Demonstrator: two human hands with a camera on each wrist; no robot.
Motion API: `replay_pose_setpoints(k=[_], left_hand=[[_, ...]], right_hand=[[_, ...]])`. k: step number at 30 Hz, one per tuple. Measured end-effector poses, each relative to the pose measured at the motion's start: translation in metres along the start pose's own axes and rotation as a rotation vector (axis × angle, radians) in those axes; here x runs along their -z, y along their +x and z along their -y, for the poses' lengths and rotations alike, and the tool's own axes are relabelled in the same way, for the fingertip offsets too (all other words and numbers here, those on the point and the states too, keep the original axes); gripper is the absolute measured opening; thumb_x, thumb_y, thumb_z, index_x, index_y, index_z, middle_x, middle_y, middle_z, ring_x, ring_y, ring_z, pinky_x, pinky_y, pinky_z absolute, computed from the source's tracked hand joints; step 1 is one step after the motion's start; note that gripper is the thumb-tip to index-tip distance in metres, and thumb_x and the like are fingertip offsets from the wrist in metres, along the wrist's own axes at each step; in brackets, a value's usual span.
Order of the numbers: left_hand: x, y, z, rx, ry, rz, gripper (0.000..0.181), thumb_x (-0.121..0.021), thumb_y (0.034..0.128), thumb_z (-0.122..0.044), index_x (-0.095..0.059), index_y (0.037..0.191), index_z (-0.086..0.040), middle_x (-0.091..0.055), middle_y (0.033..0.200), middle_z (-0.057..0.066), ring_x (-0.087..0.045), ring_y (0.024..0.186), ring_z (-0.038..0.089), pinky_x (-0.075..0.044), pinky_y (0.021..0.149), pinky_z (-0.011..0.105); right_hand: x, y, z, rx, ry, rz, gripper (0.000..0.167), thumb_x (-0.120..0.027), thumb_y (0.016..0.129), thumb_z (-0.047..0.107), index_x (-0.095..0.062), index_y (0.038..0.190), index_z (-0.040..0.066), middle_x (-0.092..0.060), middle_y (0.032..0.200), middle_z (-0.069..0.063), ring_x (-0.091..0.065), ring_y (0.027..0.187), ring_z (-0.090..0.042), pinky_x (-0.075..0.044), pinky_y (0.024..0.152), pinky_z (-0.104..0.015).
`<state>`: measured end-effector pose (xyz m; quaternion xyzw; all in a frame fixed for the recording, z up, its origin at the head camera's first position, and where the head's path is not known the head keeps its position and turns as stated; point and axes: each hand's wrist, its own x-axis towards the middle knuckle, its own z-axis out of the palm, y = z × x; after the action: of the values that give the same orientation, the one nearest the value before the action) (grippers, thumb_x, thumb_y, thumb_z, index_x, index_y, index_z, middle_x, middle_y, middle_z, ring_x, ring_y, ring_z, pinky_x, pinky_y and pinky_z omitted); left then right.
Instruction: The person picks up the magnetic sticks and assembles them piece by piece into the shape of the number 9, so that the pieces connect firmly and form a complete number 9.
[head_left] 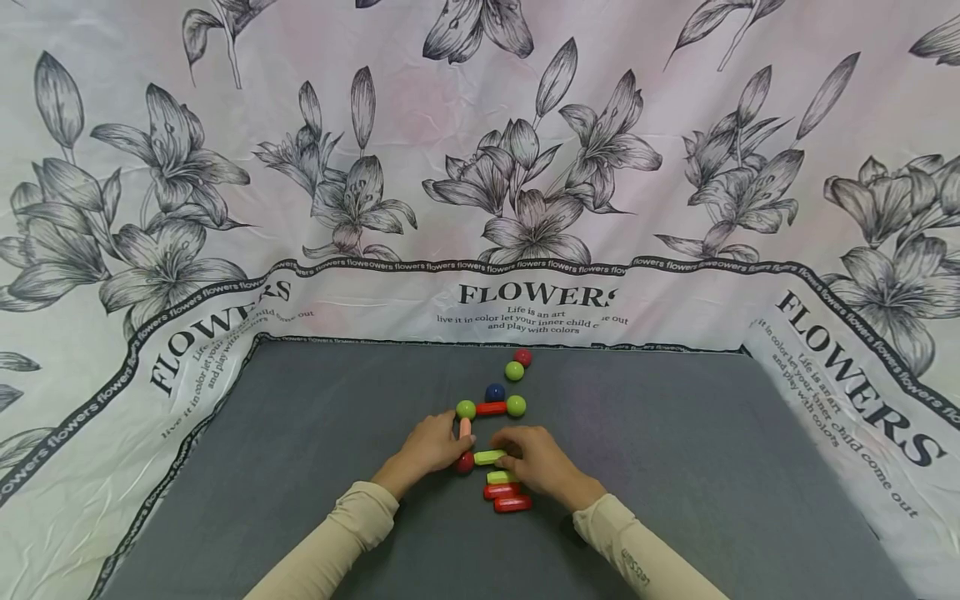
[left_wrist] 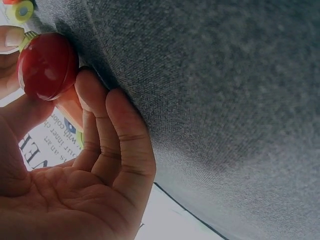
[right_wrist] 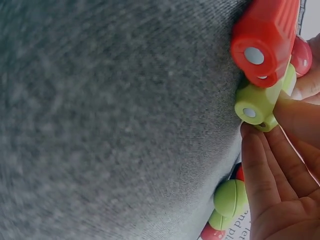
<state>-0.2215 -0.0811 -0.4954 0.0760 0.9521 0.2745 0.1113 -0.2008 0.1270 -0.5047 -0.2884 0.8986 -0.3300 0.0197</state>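
Observation:
My left hand (head_left: 429, 446) grips a pale orange magnetic rod (head_left: 465, 427) near the red ball (left_wrist: 47, 67) at its end. A yellow-green magnetic rod (head_left: 489, 457) runs from that ball toward my right hand (head_left: 542, 462), which pinches its other end. The orange rod's far end meets a green ball (head_left: 466, 409). From there a red rod (head_left: 491, 408) lies across to another green ball (head_left: 516, 406). Just below my right fingers are a spare yellow-green rod (right_wrist: 249, 106) and two red rods (head_left: 513, 504), with silvery discs at their ends.
A blue ball (head_left: 495, 392) sits behind the red crossing rod. Farther back, a green ball (head_left: 513, 371) and a red ball (head_left: 522, 357) lie close together. The dark grey tabletop (head_left: 675, 467) ends at a flower-printed cloth (head_left: 525, 308) hanging at the back and sides.

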Motion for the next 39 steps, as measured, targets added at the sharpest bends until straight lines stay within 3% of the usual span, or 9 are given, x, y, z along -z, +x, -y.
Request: replay_pose_setpoints(k=[6, 11, 18, 23, 27, 30, 32, 36, 39], left_hand=[[-0.001, 0.000, 0.000, 0.014, 0.007, 0.004, 0.055, -0.069, 0.0933, -0.036, -0.060, 0.127, 0.005, -0.072, 0.102, 0.018, -0.064, 0.081, 0.023, -0.054, 0.075, 0.045], [0.000, 0.001, 0.000, 0.025, -0.012, 0.020, 0.056, -0.070, 0.0926, -0.038, -0.059, 0.128, 0.005, -0.069, 0.087, 0.010, -0.059, 0.074, 0.020, -0.050, 0.068, 0.039], [0.006, 0.001, -0.005, 0.063, -0.029, 0.026, 0.067, -0.068, 0.0935, -0.037, -0.051, 0.140, 0.007, -0.070, 0.118, 0.022, -0.068, 0.103, 0.031, -0.053, 0.094, 0.052], [0.009, 0.004, -0.004, 0.053, -0.027, -0.006, 0.069, -0.067, 0.0941, -0.037, -0.048, 0.142, 0.008, -0.073, 0.097, 0.014, -0.067, 0.085, 0.024, -0.055, 0.081, 0.045], [0.010, 0.009, -0.003, 0.044, -0.020, -0.037, 0.077, -0.066, 0.0947, -0.036, -0.036, 0.150, 0.008, -0.065, 0.077, 0.003, -0.058, 0.069, 0.018, -0.047, 0.067, 0.037], [0.011, 0.012, -0.004, 0.042, -0.034, -0.054, 0.082, -0.067, 0.0941, -0.036, -0.029, 0.155, 0.003, -0.065, 0.087, 0.007, -0.061, 0.077, 0.022, -0.049, 0.072, 0.041], [0.012, 0.013, -0.005, 0.038, -0.045, -0.063, 0.082, -0.068, 0.0936, -0.035, -0.028, 0.156, -0.001, -0.067, 0.109, 0.015, -0.066, 0.096, 0.030, -0.052, 0.085, 0.049], [0.011, 0.016, -0.008, 0.032, -0.052, -0.069, 0.079, -0.068, 0.0939, -0.035, -0.031, 0.156, -0.004, -0.052, 0.147, 0.023, -0.053, 0.132, 0.043, -0.041, 0.108, 0.060], [0.010, 0.020, -0.009, 0.021, -0.051, -0.073, 0.077, -0.068, 0.0940, -0.035, -0.033, 0.155, -0.005, -0.047, 0.151, 0.024, -0.049, 0.136, 0.046, -0.038, 0.111, 0.061]], right_hand=[[0.004, -0.005, -0.001, -0.004, 0.039, -0.019, 0.020, -0.074, 0.089, 0.007, -0.073, 0.109, 0.005, -0.076, 0.105, -0.007, -0.072, 0.090, -0.018, -0.059, 0.080, -0.032], [0.009, -0.015, -0.005, -0.017, 0.089, -0.068, 0.020, -0.075, 0.089, 0.011, -0.074, 0.108, 0.007, -0.077, 0.104, -0.004, -0.073, 0.095, -0.017, -0.059, 0.085, -0.034], [0.012, -0.027, -0.008, -0.069, 0.128, -0.080, 0.021, -0.079, 0.086, 0.017, -0.076, 0.106, 0.011, -0.077, 0.103, -0.001, -0.073, 0.095, -0.015, -0.058, 0.084, -0.029], [0.009, -0.035, -0.012, -0.120, 0.192, -0.062, 0.023, -0.080, 0.086, 0.022, -0.076, 0.107, 0.013, -0.077, 0.105, 0.000, -0.074, 0.097, -0.016, -0.058, 0.084, -0.028], [0.007, -0.038, -0.013, -0.128, 0.219, -0.056, 0.024, -0.080, 0.086, 0.023, -0.076, 0.107, 0.013, -0.077, 0.105, -0.002, -0.074, 0.097, -0.018, -0.059, 0.084, -0.029], [0.007, -0.039, -0.013, -0.129, 0.230, -0.058, 0.025, -0.080, 0.085, 0.023, -0.076, 0.107, 0.012, -0.077, 0.105, -0.002, -0.074, 0.096, -0.018, -0.059, 0.083, -0.029], [0.007, -0.040, -0.013, -0.132, 0.233, -0.056, 0.025, -0.081, 0.085, 0.022, -0.075, 0.107, 0.012, -0.077, 0.105, -0.002, -0.074, 0.096, -0.017, -0.058, 0.082, -0.028], [0.006, -0.041, -0.013, -0.146, 0.240, -0.042, 0.025, -0.081, 0.085, 0.023, -0.076, 0.108, 0.013, -0.077, 0.105, -0.001, -0.073, 0.096, -0.014, -0.058, 0.082, -0.025], [0.006, -0.042, -0.013, -0.154, 0.243, -0.043, 0.025, -0.080, 0.085, 0.023, -0.076, 0.108, 0.013, -0.077, 0.105, 0.000, -0.073, 0.096, -0.013, -0.057, 0.082, -0.025]])
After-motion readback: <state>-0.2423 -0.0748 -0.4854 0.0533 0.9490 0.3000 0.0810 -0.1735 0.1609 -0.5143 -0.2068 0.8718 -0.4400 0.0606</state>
